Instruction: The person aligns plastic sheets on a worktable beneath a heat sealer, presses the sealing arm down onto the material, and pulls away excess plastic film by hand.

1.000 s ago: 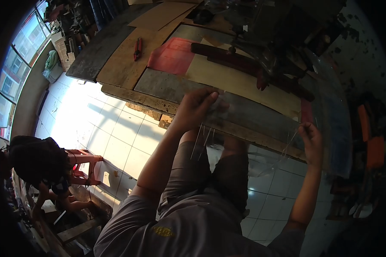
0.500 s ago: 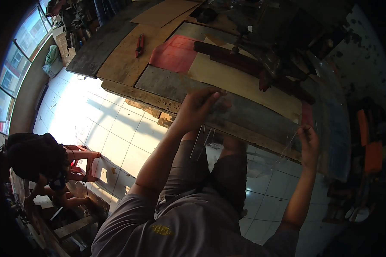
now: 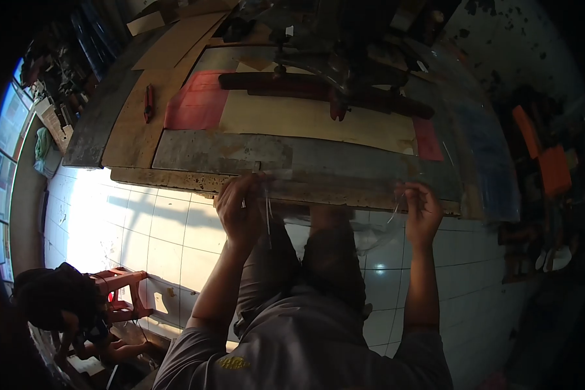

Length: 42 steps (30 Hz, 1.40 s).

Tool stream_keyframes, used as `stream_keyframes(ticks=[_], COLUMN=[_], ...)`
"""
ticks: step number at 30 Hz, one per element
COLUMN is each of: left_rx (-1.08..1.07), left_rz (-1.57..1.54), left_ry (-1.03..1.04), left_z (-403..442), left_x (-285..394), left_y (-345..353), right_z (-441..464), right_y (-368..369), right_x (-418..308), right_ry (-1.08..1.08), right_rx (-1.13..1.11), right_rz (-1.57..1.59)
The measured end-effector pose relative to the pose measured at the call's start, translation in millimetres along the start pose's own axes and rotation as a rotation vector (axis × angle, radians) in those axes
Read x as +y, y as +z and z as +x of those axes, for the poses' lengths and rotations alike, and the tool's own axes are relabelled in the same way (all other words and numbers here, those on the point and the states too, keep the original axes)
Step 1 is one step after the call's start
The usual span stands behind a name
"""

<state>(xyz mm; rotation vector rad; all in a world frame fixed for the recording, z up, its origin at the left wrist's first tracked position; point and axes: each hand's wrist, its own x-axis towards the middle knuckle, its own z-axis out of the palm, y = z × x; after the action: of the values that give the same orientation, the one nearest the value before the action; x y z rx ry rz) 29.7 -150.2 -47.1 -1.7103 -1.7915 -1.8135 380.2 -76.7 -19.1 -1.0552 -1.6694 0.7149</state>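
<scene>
My left hand [image 3: 239,207] is closed in a pinch at the front edge of the worktable [image 3: 344,153]. It grips one end of a clear plastic sheet [image 3: 374,237]. My right hand [image 3: 422,211] pinches the other end, with its fingers bent. The sheet stretches between both hands and hangs loosely in front of my legs. Bright glints mark its folds beside each hand; the rest is nearly invisible. Beyond the hands, a cream sheet [image 3: 312,120] with a red part [image 3: 197,101] at its left lies on the table, under a long dark bar [image 3: 292,84].
A red-handled tool [image 3: 149,104] and flat cardboard [image 3: 179,42] lie on the table's left side. Blue-tinted plastic [image 3: 491,172] covers the right end. Orange objects [image 3: 556,170] stand farther right. At lower left, a person [image 3: 58,302] bends near a red stool [image 3: 127,289].
The view has turned, so the table appears farther left. My left hand has come down to the table's front edge, and both hands are now about level. The plastic sheet stays held.
</scene>
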Motion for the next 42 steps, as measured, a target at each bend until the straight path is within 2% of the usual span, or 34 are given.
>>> stream_keyframes(ticks=[4, 10, 14, 17, 20, 21, 24, 26, 28, 32, 36, 39, 42], left_rx=[0.068, 0.155, 0.186, 0.163, 0.167, 0.180, 0.244, 0.111, 0.003, -0.250, -0.413, -0.415, -0.492], left_rz=[0.125, 0.215, 0.246, 0.283, 0.243, 0.191, 0.070, -0.217, -0.180, -0.089, 0.081, 0.118, 0.222], left_ry=[0.201, 0.357, 0.410, 0.396, 0.400, 0.391, 0.354, -0.026, -0.120, -0.383, -0.340, -0.224, -0.306], left_z=[-10.9, -17.1, -16.3, -17.0, -13.4, -8.6, 10.3, 22.1, 49.2, 89.2, 113.5, 124.5, 142.9], left_x=[-12.5, -30.3, -30.9, -28.0, -24.8, -21.5, 0.9, 22.5, 40.0, 38.3, 3.0, -16.3, -31.9], left_y=[10.7, 25.0, 29.5, 25.8, 15.9, 10.5, -8.0, -16.6, -22.8, -7.6, 18.4, 33.7, 50.6], right_z=[-4.7, 3.5, 1.4, 2.1, 2.3, -0.2, -2.0, 8.3, 22.8, 66.9, 111.6, 139.6, 158.2], right_y=[14.5, 26.8, 25.5, 26.8, 21.9, 20.4, -2.2, -9.7, -10.3, -2.5, 8.6, 12.7, 20.2], right_x=[15.7, 34.9, 43.5, 44.6, 39.4, 30.6, -9.2, -28.4, -47.7, -56.4, -24.9, 15.1, 40.9], right_ry=[-0.204, -0.653, -0.648, -0.721, -0.722, -0.636, -0.479, -0.322, -0.165, 0.072, 0.144, 0.109, 0.051], right_rx=[0.090, 0.235, 0.230, 0.275, 0.298, 0.251, 0.194, 0.159, 0.160, 0.094, -0.082, -0.150, -0.169], right_rz=[-0.006, -0.296, -0.439, -0.496, -0.324, -0.131, -0.159, -0.036, 0.055, -0.267, -0.460, -0.494, -0.548])
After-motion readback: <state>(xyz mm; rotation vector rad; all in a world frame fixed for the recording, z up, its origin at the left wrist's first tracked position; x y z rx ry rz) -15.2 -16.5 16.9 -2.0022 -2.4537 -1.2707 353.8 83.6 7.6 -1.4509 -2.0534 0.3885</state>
